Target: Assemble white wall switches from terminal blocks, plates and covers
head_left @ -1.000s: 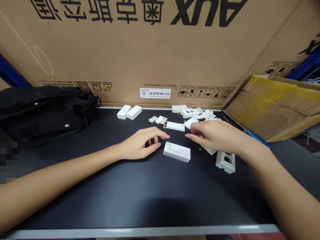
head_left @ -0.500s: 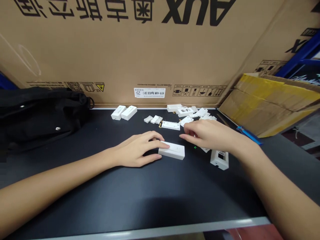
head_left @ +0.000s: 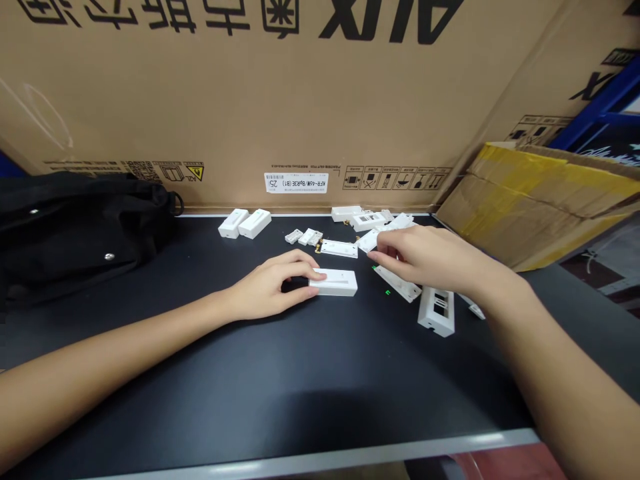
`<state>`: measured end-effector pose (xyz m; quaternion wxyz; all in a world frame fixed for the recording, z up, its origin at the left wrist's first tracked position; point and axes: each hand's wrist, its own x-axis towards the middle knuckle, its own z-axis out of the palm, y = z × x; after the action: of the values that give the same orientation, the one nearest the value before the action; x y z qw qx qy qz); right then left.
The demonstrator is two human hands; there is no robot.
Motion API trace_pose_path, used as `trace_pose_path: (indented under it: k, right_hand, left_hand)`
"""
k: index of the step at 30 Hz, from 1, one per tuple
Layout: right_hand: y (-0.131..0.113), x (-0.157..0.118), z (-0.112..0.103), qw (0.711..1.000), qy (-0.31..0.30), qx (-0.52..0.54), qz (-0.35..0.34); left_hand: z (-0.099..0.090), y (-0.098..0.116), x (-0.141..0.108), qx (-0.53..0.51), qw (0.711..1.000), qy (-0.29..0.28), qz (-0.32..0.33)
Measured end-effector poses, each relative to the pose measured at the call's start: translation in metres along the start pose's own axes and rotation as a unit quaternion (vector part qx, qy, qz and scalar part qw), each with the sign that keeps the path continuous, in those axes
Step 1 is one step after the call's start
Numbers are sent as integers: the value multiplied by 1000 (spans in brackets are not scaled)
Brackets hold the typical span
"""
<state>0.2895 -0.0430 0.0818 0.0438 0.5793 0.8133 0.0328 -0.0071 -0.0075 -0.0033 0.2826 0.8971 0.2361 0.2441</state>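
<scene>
My left hand (head_left: 273, 285) has its thumb and fingers closed around the left end of a white rectangular plastic case (head_left: 336, 283) that lies flat on the black tabletop. My right hand (head_left: 420, 257) hovers over loose white parts with its fingers curled; whatever they may hold is hidden. Below its fingertips lies a narrow white panel (head_left: 397, 283), and a tiny green piece (head_left: 388, 293) is beside that. Nearer to me, under the right wrist, sits an open white housing (head_left: 437, 312) with slots. A flat white plate (head_left: 339, 248) lies behind the case.
Two white cases (head_left: 254, 223) stand at the back left, near a black bag (head_left: 85, 233). Small white brackets (head_left: 310, 237) and a heap of white parts (head_left: 367, 220) lie along the back. A large carton (head_left: 225, 107) walls off the rear; a taped cardboard box (head_left: 530, 207) leans at right.
The white case has turned straighter and shifted a little away from me and left, with my left hand now gripping its end. My right hand has moved slightly right, uncovering more of the narrow panel.
</scene>
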Motion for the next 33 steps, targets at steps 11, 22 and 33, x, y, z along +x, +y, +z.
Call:
trace_pose_path:
  k: [11, 22, 33]
  right_hand:
    - [-3, 2, 3, 999, -15, 1, -30]
    - [-5, 3, 7, 983, 59, 118, -130]
    - [-31, 6, 25, 938, 48, 222, -263]
  left_hand:
    - [-1, 10, -5, 160, 986, -40, 20]
    - [-5, 7, -5, 36, 999, -10, -22]
    - [-4, 7, 2, 30, 994, -40, -96]
